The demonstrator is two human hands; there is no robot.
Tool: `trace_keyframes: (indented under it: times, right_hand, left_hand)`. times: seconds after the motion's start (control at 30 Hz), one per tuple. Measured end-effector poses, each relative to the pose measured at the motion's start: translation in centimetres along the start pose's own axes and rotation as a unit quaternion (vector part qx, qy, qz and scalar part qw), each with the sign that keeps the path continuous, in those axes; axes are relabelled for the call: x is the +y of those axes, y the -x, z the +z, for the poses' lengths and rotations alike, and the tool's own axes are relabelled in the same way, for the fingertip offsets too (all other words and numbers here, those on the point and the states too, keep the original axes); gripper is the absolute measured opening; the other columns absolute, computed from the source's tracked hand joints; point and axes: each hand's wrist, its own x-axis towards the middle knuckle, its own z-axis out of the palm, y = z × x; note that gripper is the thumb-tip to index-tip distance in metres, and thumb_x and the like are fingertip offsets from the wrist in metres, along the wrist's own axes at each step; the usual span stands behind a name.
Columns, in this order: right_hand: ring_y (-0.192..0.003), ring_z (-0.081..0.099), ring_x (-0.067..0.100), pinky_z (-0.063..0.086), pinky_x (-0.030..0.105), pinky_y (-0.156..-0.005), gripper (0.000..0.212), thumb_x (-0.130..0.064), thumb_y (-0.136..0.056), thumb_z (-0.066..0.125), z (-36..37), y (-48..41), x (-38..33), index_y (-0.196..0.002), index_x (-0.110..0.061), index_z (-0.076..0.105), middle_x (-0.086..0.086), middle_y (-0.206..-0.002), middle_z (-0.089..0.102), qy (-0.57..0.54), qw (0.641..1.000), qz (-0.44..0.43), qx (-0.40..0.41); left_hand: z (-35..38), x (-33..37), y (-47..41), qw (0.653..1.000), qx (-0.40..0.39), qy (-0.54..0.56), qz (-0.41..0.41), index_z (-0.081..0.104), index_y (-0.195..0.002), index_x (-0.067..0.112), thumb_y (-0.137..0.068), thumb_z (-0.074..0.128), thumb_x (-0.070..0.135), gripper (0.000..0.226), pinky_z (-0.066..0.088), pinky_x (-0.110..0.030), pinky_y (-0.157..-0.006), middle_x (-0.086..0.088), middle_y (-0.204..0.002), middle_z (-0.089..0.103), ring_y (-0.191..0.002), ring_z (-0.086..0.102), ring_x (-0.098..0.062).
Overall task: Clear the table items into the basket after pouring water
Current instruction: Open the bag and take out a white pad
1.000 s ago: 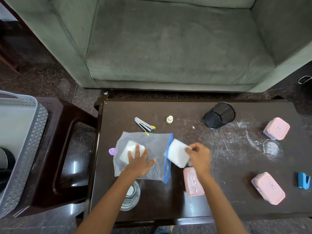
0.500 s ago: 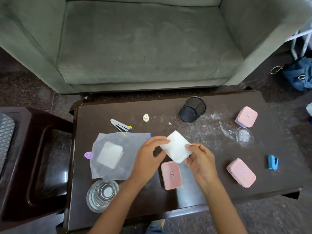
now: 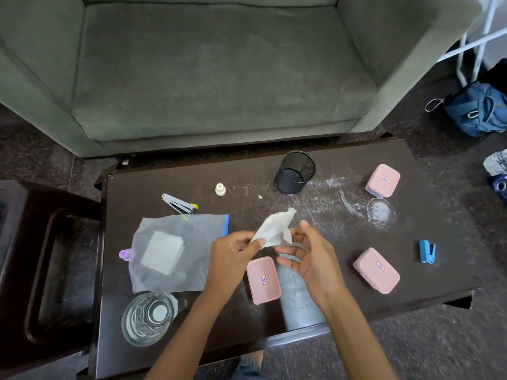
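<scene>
A white tissue (image 3: pixel 275 227) is held up over the middle of the dark table (image 3: pixel 343 303). My left hand (image 3: pixel 233 255) pinches its near corner. My right hand (image 3: pixel 310 253) is beside it with fingers spread, touching the tissue's right edge. To the left lies a clear zip bag (image 3: pixel 175 250) with a white pad inside. A glass of water (image 3: pixel 149 318) stands at the table's front left. Three pink lidded boxes sit on the table: one (image 3: pixel 263 279) below my hands, one (image 3: pixel 377 270) at right, one (image 3: pixel 383 180) far right. The basket is out of view.
A black mesh cup (image 3: pixel 295 172), a small white cap (image 3: pixel 220 189), a nail clipper (image 3: pixel 179 204), a purple cap (image 3: pixel 125 254), a clear lid (image 3: pixel 381 211) and a blue stapler (image 3: pixel 427 251) lie on the table. A dark stool (image 3: pixel 41 270) stands at left, a grey sofa (image 3: pixel 214 72) behind, a blue bag (image 3: pixel 477 111) on the floor.
My left hand left the zip bag and took hold of the white tissue. The tissue went from flat and square to crumpled and unfolding. The view shifted right, and the basket dropped out of sight.
</scene>
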Motion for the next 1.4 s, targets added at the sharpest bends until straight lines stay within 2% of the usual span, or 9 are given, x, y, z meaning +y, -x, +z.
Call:
trace_keyframes:
  times: [0.17, 0.3, 0.47, 0.67, 0.8, 0.93, 1.1, 1.3, 1.4]
  right_hand:
    - [-0.061, 0.055, 0.014, 0.049, 0.022, -0.052, 0.02, 0.003, -0.084, 0.056, 1.0, 0.2, 0.0, -0.092, -0.013, 0.063, 0.003, -0.075, 0.055, 0.113, 0.991, -0.075, -0.004]
    - [-0.077, 0.052, 0.015, 0.044, 0.024, -0.067, 0.021, 0.001, -0.077, 0.065, 1.2, -0.7, 0.2, -0.078, -0.02, 0.061, 0.01, -0.091, 0.056, 0.265, 0.953, -0.142, 0.034]
    - [-0.077, 0.062, 0.022, 0.053, 0.029, -0.062, 0.012, 0.004, -0.078, 0.065, 1.1, -0.7, 0.1, -0.074, -0.007, 0.063, 0.009, -0.083, 0.066, 0.066, 0.997, -0.047, -0.01]
    - [-0.058, 0.058, 0.008, 0.049, 0.02, -0.051, 0.015, 0.008, -0.074, 0.069, 1.7, 0.3, 0.9, -0.073, -0.006, 0.063, 0.002, -0.067, 0.063, 0.087, 0.987, -0.125, 0.051]
    - [-0.062, 0.062, 0.019, 0.052, 0.029, -0.054, 0.029, 0.01, -0.072, 0.069, 1.8, 0.2, 0.8, -0.085, -0.01, 0.053, 0.006, -0.068, 0.065, -0.031, 0.995, -0.072, 0.055]
    - [-0.067, 0.068, 0.02, 0.057, 0.029, -0.061, 0.009, -0.003, -0.075, 0.063, 1.8, 0.3, 0.6, -0.083, -0.005, 0.062, 0.013, -0.08, 0.071, -0.179, 0.983, 0.025, -0.042]
    - [-0.072, 0.065, 0.019, 0.056, 0.026, -0.062, 0.019, -0.015, -0.071, 0.067, 1.5, 0.1, 0.8, -0.086, -0.005, 0.071, 0.014, -0.083, 0.072, -0.173, 0.984, 0.032, -0.027]
    - [-0.06, 0.065, 0.015, 0.054, 0.026, -0.059, 0.013, -0.009, -0.082, 0.061, 1.7, 0.7, 0.9, -0.073, -0.009, 0.072, 0.008, -0.069, 0.072, -0.102, 0.995, -0.002, -0.022]
    - [-0.061, 0.067, 0.017, 0.057, 0.027, -0.058, 0.01, -0.004, -0.082, 0.061, 1.8, 0.8, 0.9, -0.077, -0.004, 0.07, 0.009, -0.071, 0.073, -0.09, 0.996, -0.016, -0.013]
  left_hand:
    - [-0.1, 0.5, 0.3, 0.992, -0.053, 0.101, -0.054, 0.063, -0.089, 0.028, -0.08, 0.067, 0.001, 0.029, 0.059, -0.026, -0.066, 0.015, -0.072, 0.074, -0.07, 0.071, -0.011]
    - [-0.6, 0.6, 0.6, 0.978, -0.068, 0.172, -0.093, 0.056, -0.1, 0.028, -0.085, 0.062, 0.002, 0.03, 0.059, -0.022, -0.065, 0.013, -0.078, 0.075, -0.071, 0.072, -0.009]
    - [-0.6, 0.5, 0.8, 0.977, -0.052, 0.184, -0.1, 0.05, -0.098, 0.028, -0.088, 0.058, 0.005, 0.026, 0.057, -0.019, -0.062, 0.009, -0.075, 0.074, -0.066, 0.071, -0.008]
    - [0.5, -0.1, 1.5, 0.989, 0.084, 0.116, -0.023, 0.057, -0.091, 0.033, -0.087, 0.062, 0.013, 0.021, 0.055, -0.017, -0.058, 0.004, -0.078, 0.072, -0.062, 0.069, -0.008]
    - [0.6, 0.1, 1.6, 0.982, 0.056, 0.162, -0.077, 0.055, -0.093, 0.023, -0.09, 0.057, 0.011, 0.012, 0.053, -0.02, -0.056, -0.002, -0.072, 0.068, -0.056, 0.064, -0.009]
    - [0.5, 0.4, 1.6, 0.95, -0.02, 0.27, -0.158, 0.065, -0.093, 0.022, -0.093, 0.051, 0.012, 0.017, 0.048, -0.024, -0.062, -0.004, -0.081, 0.066, -0.06, 0.057, -0.01]
    - [-0.4, 0.2, 1.7, 0.915, -0.121, 0.333, -0.191, 0.066, -0.109, 0.023, -0.07, 0.064, 0.03, 0.04, 0.047, -0.025, -0.077, 0.006, -0.085, 0.071, -0.07, 0.063, -0.003]
    - [0.3, -0.1, 0.9, 0.895, -0.03, 0.36, -0.261, 0.067, -0.094, 0.017, -0.077, 0.064, 0.034, 0.024, 0.052, -0.033, -0.084, -0.003, -0.101, 0.073, -0.097, 0.066, -0.021]
    - [0.1, 0.4, 0.7, 0.925, -0.07, 0.308, -0.212, 0.067, -0.107, 0.02, -0.07, 0.072, 0.046, 0.046, 0.051, -0.036, -0.091, -0.001, -0.121, 0.065, -0.108, 0.063, -0.019]
